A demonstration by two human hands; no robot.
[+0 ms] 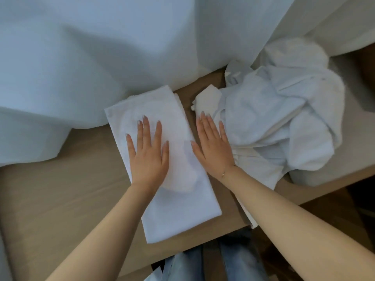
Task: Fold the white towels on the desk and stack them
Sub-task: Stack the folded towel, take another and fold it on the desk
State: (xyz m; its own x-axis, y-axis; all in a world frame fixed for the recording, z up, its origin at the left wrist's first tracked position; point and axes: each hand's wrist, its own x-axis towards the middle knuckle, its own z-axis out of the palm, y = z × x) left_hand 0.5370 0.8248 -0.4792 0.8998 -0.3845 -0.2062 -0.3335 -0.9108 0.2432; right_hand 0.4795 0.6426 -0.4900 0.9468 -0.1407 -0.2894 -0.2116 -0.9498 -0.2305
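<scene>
Flat hands (149,153) on unmarked folded towel (178,199)

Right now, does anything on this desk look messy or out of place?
Yes. The crumpled towel pile on the right is a loose heap, and one towel edge hangs over the desk's front edge. The folded towel under the left hand lies flat, slightly askew.

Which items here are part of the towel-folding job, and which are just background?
In the job:
- folded white towel, left hand flat on it
- heap of unfolded white towels
- right hand, flat at the heap's edge
- desk

Background:
- white curtain
- thin bracelet
</scene>
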